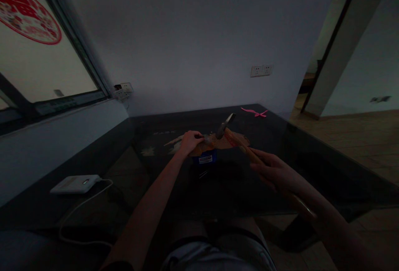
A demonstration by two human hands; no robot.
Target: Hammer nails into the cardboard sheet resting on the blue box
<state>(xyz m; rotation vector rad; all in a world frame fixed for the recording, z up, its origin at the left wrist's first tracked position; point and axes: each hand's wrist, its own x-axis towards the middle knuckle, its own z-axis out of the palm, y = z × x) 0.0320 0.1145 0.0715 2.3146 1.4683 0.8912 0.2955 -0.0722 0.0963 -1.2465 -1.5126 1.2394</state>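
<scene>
My right hand (pixel 272 167) is closed around the wooden handle of a hammer (pixel 246 148). Its metal head is raised at an angle just above a flat, ragged brown piece (pixel 230 141), possibly cardboard or wood. At the left part of that piece, my left hand (pixel 190 141) has its thumb and fingers pinched together; whatever lies between them is too small and dark to name. Under the brown piece, a blue box (pixel 205 157) with a white label shows its near side. A few thin pale lines (pixel 203 174) appear on the dark tabletop in front of the box.
The dark glossy table (pixel 174 196) meets a wall behind. A white power bank (pixel 76 184) with a white cable (pixel 84 202) lies at the left. A pink ribbon (pixel 257 114) rests near the far right corner. Wall sockets (pixel 261 70) are above the table.
</scene>
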